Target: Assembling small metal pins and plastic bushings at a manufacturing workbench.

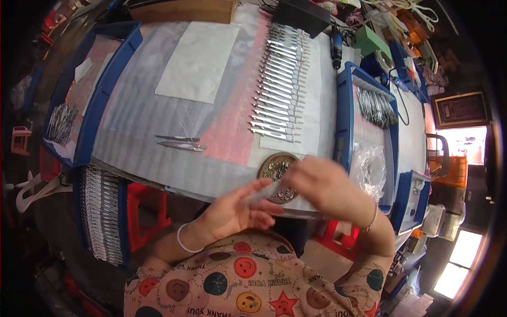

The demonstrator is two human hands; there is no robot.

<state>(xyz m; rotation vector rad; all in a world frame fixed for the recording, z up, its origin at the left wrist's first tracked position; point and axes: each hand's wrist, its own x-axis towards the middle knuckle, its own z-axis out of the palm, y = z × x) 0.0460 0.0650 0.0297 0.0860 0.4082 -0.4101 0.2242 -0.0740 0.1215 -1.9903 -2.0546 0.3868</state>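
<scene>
Head view: both hands (285,198) pinch a blurred, slim silvery tool (296,212).

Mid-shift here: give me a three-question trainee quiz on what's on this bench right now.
1. True or false: the round dish sits right in front of both hands.
2. The long row of metal tools lies: A) in a red bucket, B) on the white sheet, C) on the floor.
3. How many loose metal pieces lie apart, left of that row?

Key: 1 true. 2 B. 3 two. The left hand and right hand meet over the dish; whatever they pinch is blurred.
</scene>
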